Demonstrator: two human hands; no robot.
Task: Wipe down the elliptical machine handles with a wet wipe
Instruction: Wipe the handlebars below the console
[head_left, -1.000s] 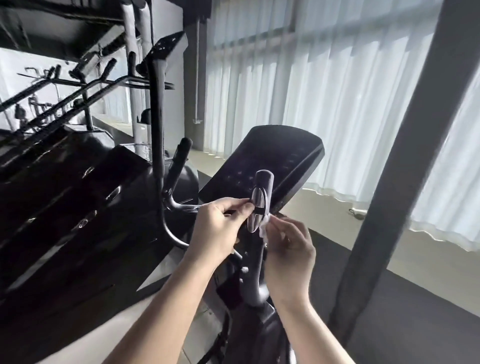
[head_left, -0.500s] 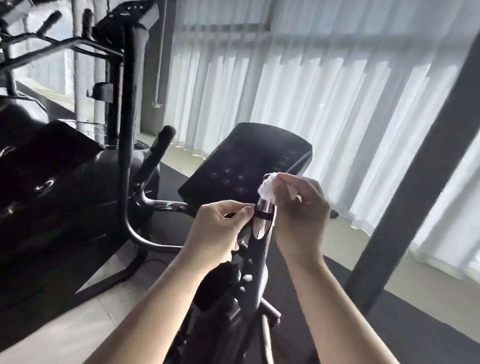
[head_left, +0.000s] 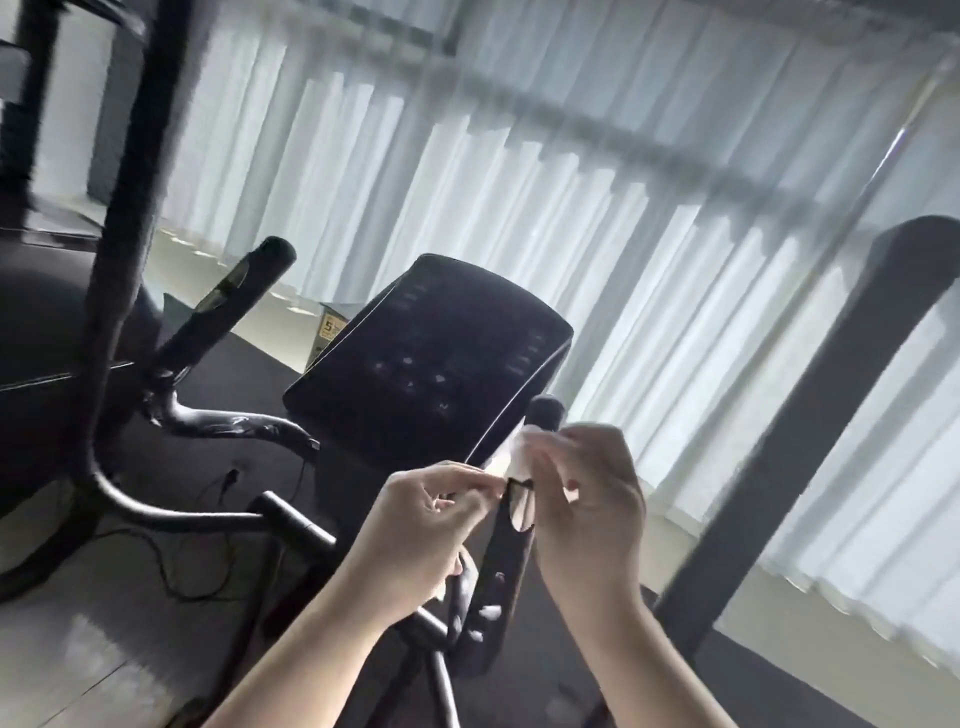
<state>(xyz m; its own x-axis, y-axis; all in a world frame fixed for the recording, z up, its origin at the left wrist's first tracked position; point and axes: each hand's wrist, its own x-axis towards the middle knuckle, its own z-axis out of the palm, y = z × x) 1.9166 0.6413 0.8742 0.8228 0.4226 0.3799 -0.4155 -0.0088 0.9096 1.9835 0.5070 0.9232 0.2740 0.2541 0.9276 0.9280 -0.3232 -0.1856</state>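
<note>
The black right handle (head_left: 506, 551) of the elliptical rises in front of me, its rounded top (head_left: 544, 410) showing above my fingers. My right hand (head_left: 587, 499) holds a white wet wipe (head_left: 511, 454) against the upper part of this handle. My left hand (head_left: 421, 525) pinches the handle's left side beside a shiny sensor plate (head_left: 521, 506). The second short handle (head_left: 244, 283) stands further left, beyond the dark console (head_left: 431, 358).
A tall black swing arm (head_left: 135, 218) curves down at the left, and a thick dark post (head_left: 810, 415) rises at the right. White curtains (head_left: 597, 223) cover the windows behind. A cable (head_left: 171, 561) lies on the floor near the machine's base.
The view has swung right and tilted, with blur. My right hand with the wipe has slid from the handle's top cap down onto its upper side. My left hand keeps its pinch.
</note>
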